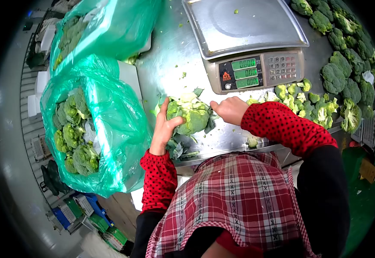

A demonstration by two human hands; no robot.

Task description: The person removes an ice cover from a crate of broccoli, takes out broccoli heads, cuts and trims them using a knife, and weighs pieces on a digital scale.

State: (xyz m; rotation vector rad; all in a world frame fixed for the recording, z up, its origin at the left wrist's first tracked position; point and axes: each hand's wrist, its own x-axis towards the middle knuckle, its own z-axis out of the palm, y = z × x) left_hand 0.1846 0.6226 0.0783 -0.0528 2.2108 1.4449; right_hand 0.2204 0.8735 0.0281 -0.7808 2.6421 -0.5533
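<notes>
A broccoli head point(192, 117) with pale cut stalks lies on the steel table in front of the apron. My left hand point(165, 127) rests against its left side, thumb over the florets and forefinger pointing up along it. At its right edge is my right hand point(230, 110), fingers curled and thumb toward the head; whether it grips a leaf or a small tool is hidden. Dark green leaves point(178, 146) lie below the head, near the table's front edge.
A scale point(260, 71) stands beyond my right hand. Small florets point(288, 101) and many broccoli heads point(334, 77) are piled on the right. On the left, a green plastic bag point(123, 116) lines a box of broccoli, with another green-bagged box point(127, 30) behind it.
</notes>
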